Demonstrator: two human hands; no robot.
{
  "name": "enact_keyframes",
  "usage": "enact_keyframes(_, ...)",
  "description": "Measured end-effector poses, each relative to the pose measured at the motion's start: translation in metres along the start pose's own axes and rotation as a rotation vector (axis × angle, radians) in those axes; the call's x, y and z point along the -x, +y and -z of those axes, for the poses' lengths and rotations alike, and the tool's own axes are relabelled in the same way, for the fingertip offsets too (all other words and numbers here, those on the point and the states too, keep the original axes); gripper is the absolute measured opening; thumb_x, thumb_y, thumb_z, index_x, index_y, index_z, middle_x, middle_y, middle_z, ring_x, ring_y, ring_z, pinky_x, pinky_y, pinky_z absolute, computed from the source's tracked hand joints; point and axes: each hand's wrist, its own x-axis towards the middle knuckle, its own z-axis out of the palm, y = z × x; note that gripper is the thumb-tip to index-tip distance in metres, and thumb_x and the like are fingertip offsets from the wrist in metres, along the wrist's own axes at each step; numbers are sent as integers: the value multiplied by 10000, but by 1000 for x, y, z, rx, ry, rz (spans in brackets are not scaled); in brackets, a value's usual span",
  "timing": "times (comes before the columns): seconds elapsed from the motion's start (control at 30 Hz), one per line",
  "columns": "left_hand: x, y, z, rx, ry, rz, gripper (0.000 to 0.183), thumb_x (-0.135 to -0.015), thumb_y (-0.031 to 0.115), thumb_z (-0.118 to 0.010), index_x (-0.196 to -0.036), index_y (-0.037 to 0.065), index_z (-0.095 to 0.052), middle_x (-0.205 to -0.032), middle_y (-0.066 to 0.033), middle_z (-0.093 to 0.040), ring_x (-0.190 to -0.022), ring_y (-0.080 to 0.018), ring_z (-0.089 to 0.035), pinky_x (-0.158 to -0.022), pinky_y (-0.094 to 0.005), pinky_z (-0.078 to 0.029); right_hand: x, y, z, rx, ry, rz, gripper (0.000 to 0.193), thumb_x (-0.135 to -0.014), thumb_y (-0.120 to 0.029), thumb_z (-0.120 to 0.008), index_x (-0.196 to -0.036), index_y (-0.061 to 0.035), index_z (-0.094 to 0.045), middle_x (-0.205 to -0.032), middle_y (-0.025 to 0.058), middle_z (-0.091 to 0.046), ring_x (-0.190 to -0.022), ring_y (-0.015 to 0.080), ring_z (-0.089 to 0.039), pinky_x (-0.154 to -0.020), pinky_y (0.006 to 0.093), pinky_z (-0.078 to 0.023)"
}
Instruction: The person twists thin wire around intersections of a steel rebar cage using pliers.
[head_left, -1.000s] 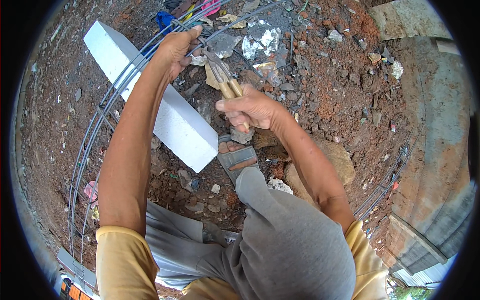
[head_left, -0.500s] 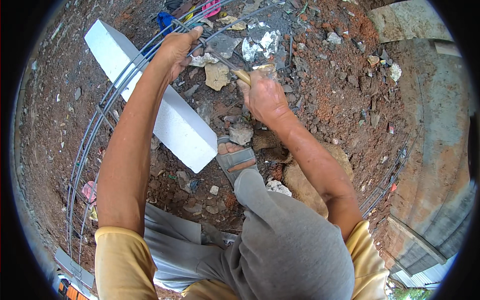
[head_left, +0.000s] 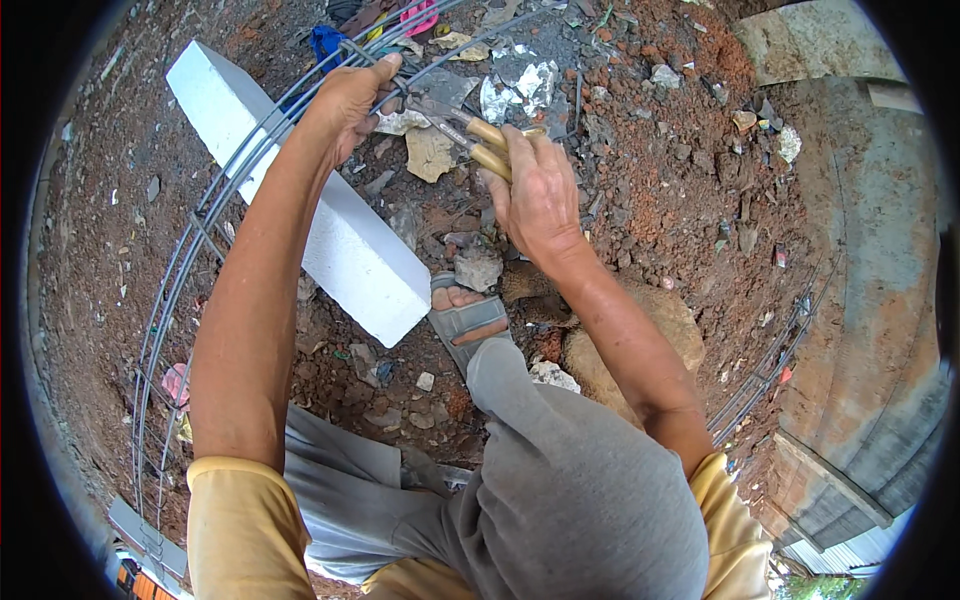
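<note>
My left hand [head_left: 350, 102] is closed around the thin steel bars of a rebar cage [head_left: 200, 217] that curves along the left side, near a crossing stirrup. Just right of those fingers is the head of a pair of pincers [head_left: 490, 161]. Its two tan handles stand apart, and my right hand [head_left: 543, 195] has its fingers around them. The jaws lie close to the bars beside my left fingers; whether they grip wire there is too small to tell. Under the bars and my left forearm, a long white block [head_left: 365, 262] lies on the soil.
My sandalled foot [head_left: 470, 318] stands by the block's near end. Broken stones, foil scraps [head_left: 535, 85] and a blue cloth [head_left: 328, 45] litter the reddish soil. A large tan stone [head_left: 640, 340] lies under my right forearm. Rusty metal sheeting [head_left: 865, 270] borders the right side; more bars [head_left: 770, 370] run beside it.
The pincers' handles have spread apart, and the fingers of my right hand have loosened and opened with them. My left hand stays in place on the bars.
</note>
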Motion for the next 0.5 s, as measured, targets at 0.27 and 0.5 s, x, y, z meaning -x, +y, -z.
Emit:
enact_keyframes(0.27, 5, 4, -7, 21, 51, -12, 297, -1031, 363, -721, -937, 82, -691, -805, -5, -629, -637, -83, -508, -499, -260, -266, -26, 17, 8, -841, -784, -472, 475, -1062, -448, -643, -1019, 25, -635, -653, 48, -560, -511, 225, -607, -484, 385, -557)
enact_keyframes(0.5, 5, 5, -10, 15, 9, -23, 446, -998, 573, -697, -863, 150, -656, -687, 38, -578, -455, -41, -335, -402, -240, -165, -20, 14, 19, -779, -826, -416, 483, -906, -411, -820, -1022, 20, -637, -703, 51, -614, -545, 172, -618, -477, 358, -559)
